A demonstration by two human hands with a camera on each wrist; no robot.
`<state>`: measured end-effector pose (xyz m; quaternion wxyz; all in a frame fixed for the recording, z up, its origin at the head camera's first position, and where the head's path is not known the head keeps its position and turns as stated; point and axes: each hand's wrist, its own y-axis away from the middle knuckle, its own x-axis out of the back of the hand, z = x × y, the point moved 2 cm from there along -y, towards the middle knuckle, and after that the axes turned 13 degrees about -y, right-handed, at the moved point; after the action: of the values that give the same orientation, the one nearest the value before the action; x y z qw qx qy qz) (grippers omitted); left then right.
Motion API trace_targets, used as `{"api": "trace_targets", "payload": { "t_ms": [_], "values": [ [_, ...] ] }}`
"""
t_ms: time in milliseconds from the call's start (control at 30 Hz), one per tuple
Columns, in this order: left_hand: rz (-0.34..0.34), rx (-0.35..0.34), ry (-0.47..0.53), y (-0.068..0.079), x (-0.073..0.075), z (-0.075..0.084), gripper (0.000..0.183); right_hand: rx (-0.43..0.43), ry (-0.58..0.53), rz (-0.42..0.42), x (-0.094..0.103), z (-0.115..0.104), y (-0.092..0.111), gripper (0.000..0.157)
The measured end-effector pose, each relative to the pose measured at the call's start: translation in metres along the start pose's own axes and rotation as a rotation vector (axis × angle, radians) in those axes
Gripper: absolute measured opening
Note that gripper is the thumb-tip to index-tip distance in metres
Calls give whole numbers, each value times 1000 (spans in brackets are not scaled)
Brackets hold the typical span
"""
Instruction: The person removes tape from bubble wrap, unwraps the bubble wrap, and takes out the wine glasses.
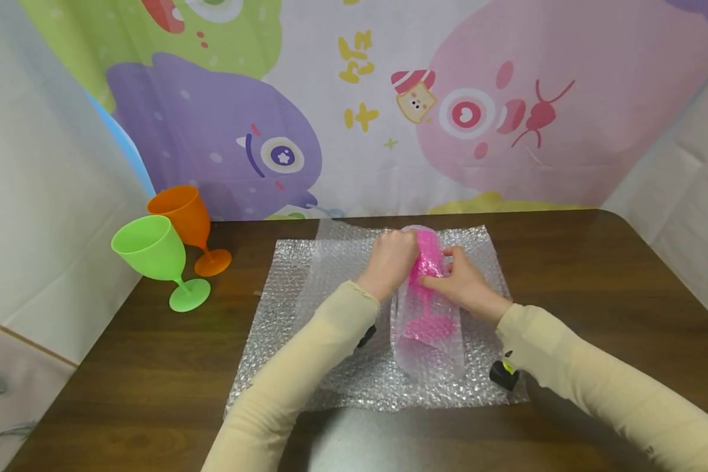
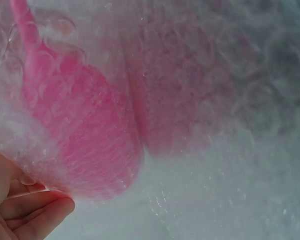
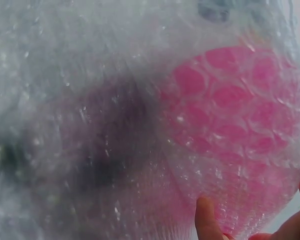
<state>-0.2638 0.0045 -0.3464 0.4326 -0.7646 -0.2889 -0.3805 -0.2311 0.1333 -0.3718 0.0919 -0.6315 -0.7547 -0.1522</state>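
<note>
A pink plastic goblet [image 1: 428, 255] lies within clear bubble wrap [image 1: 431, 357], its bowl toward the back and its foot toward the front. My left hand [image 1: 392, 259] is at the left of the bowl. In the left wrist view its thumb and fingers [image 2: 40, 215] pinch the wrap near the bowl's rim. From the other side, my right hand [image 1: 463, 282] grips the wrapped bowl, thumb on top and fingers along the right edge. The right wrist view shows the right thumb [image 3: 206, 220] against the wrap; part of that hand is cut off.
Under the goblet a bubble-wrap sheet [image 1: 277, 314] spreads over the brown wooden table [image 1: 602, 295]. A green goblet [image 1: 153, 249] and an orange goblet [image 1: 185, 219] stand at the table's left. A cartoon-printed curtain [image 1: 366, 164] hangs behind the table.
</note>
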Motion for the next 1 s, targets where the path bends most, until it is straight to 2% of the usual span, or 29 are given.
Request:
{"api": "trace_targets", "payload": {
  "t_ms": [100, 233, 333, 433, 533, 667, 767, 867, 1000],
  "values": [
    [14, 39, 3, 0, -1, -1, 13, 6, -7, -1, -1, 0, -1, 70],
    [-15, 145, 74, -1, -1, -6, 16, 7, -9, 0, -1, 0, -1, 70],
    [-39, 180, 124, -1, 0, -8, 16, -3, -8, 1, -1, 1, -1, 71],
    [-40, 178, 174, 0, 0, -9, 17, -21, -13, -11, 0, 2, -1, 73],
    [-42, 202, 288, 0, 0, -11, 17, -59, -15, -40, 3, 2, -1, 74],
    [-120, 251, 494, 0, 2, -17, 18, -115, -6, -98, 10, 2, 0, 76],
    [-174, 289, 595, -1, 2, -24, 21, -147, -4, -134, 13, 0, 0, 77],
    [-187, 307, 621, -2, 3, -31, 23, -174, -14, -141, 15, -3, -1, 81],
    [-197, 309, 613, -2, 3, -37, 25, -185, -95, -114, 14, -9, -6, 82]
  ]
}}
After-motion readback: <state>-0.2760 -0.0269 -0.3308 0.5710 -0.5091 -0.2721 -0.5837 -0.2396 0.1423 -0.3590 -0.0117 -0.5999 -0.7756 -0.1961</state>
